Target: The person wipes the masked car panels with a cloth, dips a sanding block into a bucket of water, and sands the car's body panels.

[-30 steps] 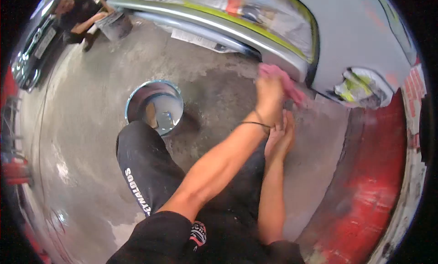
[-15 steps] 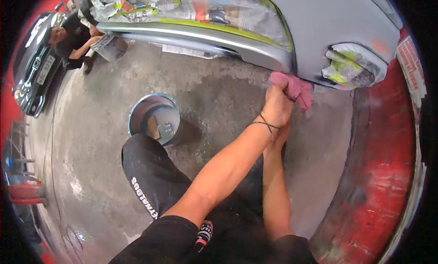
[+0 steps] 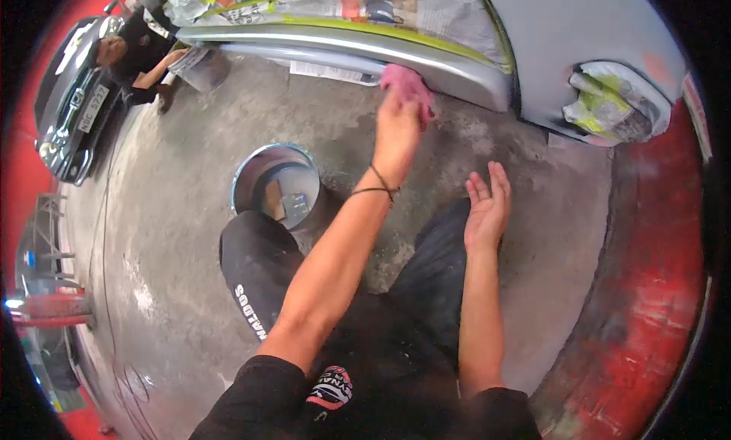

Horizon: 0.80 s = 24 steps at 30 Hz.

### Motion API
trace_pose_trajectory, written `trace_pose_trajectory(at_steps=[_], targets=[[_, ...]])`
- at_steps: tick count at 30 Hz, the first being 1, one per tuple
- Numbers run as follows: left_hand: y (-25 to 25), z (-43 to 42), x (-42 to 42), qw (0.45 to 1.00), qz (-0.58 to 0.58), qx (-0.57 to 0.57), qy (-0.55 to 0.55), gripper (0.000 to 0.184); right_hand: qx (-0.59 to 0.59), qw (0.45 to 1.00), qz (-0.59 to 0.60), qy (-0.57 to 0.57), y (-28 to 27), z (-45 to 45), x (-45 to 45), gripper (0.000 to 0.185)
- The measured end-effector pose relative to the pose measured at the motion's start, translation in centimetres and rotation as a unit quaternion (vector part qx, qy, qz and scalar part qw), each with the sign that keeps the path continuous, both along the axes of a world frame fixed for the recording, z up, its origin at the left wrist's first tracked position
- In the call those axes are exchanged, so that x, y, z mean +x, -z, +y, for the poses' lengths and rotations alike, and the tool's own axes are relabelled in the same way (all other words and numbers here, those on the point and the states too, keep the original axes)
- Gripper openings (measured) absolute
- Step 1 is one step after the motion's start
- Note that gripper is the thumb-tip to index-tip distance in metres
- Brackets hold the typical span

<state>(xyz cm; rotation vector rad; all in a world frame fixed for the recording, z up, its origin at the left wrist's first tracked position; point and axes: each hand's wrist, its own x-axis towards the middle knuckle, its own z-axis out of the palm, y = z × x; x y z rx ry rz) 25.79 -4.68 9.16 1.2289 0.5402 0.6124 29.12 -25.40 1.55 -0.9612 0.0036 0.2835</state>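
My left hand [image 3: 397,132], with a dark cord around its wrist, grips a crumpled pink cloth [image 3: 409,88]. The cloth is up against the lower sill [image 3: 464,81] of a grey car body [image 3: 594,29]. Held over my thigh, my right hand [image 3: 487,215] is open, palm up and fingers extended, with nothing in it. Newspaper [image 3: 426,10] edged with yellow-green tape covers the car's side above the sill. More paper and tape [image 3: 601,97] cover a round part at the right.
A bucket [image 3: 240,189] stands by my left knee, with a brown piece and a grey piece inside. At the upper left a person [image 3: 137,59] crouches beside another bucket [image 3: 205,71] and a dark car [image 3: 76,120]. A red painted strip [image 3: 640,303] borders the floor at right.
My left hand has moved the pink cloth left along the sill. My right hand has come away from beside the left forearm and now shows open. The view has shifted slightly.
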Motion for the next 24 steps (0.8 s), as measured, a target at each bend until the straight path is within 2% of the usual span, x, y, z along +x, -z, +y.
trace_pose_trajectory(at_steps=[1, 4, 5, 7, 8, 10, 11, 13, 14, 15, 16, 17, 18, 20, 22, 24], targets=[[1.3, -0.3, 0.4, 0.975, -0.013, 0.220, -0.037, 0.028, -0.001, 1.000, 0.001, -0.005, 0.2, 0.0, 0.2, 0.052], [2.3, -1.8, 0.2, 0.933, -0.001, 0.333, -0.135, 0.021, -0.002, 1.000, 0.004, -0.013, 0.1, 0.8, 0.2, 0.051], [2.1, -1.4, -0.3, 0.933, -0.006, 0.331, -0.139, 0.021, -0.004, 1.000, 0.012, -0.010, 0.1, 1.0, 0.3, 0.049], [2.3, 0.1, -2.3, 0.925, 0.102, 0.365, -0.033, 0.028, -0.012, 1.000, 0.003, -0.023, 0.3, 1.3, 0.5, 0.049], [2.5, 0.3, -3.5, 0.925, 0.099, 0.366, -0.038, 0.028, -0.015, 0.999, -0.001, -0.035, 0.5, 1.8, 0.5, 0.049], [3.4, -0.1, -6.1, 0.943, 0.165, 0.252, 0.145, 0.040, -0.044, 0.996, -0.033, -0.070, 1.1, 2.5, -0.1, 0.049], [3.9, -0.5, -6.8, 0.943, 0.161, 0.254, 0.144, 0.040, -0.076, 0.990, -0.060, -0.099, 1.4, 2.7, -0.2, 0.048], [5.4, -2.1, -8.1, 0.952, 0.167, 0.255, 0.032, 0.041, -0.076, 0.985, -0.012, -0.154, -0.1, 3.9, -3.0, 0.049], [5.1, -3.1, -8.5, 0.956, 0.165, 0.241, 0.039, 0.041, -0.076, 0.983, 0.020, -0.165, -0.4, 5.0, -4.8, 0.050], [3.7, -4.1, -9.1, 0.955, 0.131, 0.263, 0.036, 0.042, -0.028, 0.963, -0.026, -0.265, 0.6, 5.4, -5.3, 0.052], [3.2, -4.6, -9.5, 0.953, 0.095, 0.285, 0.029, 0.044, 0.084, 0.964, 0.055, -0.247, 0.2, 6.2, -7.6, 0.054], [3.8, -4.3, -9.6, 0.931, 0.081, 0.351, 0.052, 0.051, 0.093, 0.964, 0.047, -0.245, -0.2, 6.5, -8.3, 0.054], [3.1, -3.7, -10.1, 0.936, 0.073, 0.341, 0.050, 0.051, 0.102, 0.963, 0.037, -0.247, -0.7, 6.6, -8.4, 0.054], [-0.2, -2.3, -12.0, 0.923, 0.006, 0.329, 0.201, 0.054, 0.092, 0.957, 0.043, -0.272, -3.5, 6.1, -8.0, 0.050], [-1.8, -0.7, -13.8, 0.925, -0.003, 0.323, 0.199, 0.054, 0.085, 0.950, 0.048, -0.298, -4.1, 5.3, -6.1, 0.046], [-1.2, 1.6, -15.7, 0.936, 0.009, 0.294, 0.192, 0.054, 0.077, 0.972, 0.013, -0.222, -2.9, 4.0, -1.8, 0.029]])
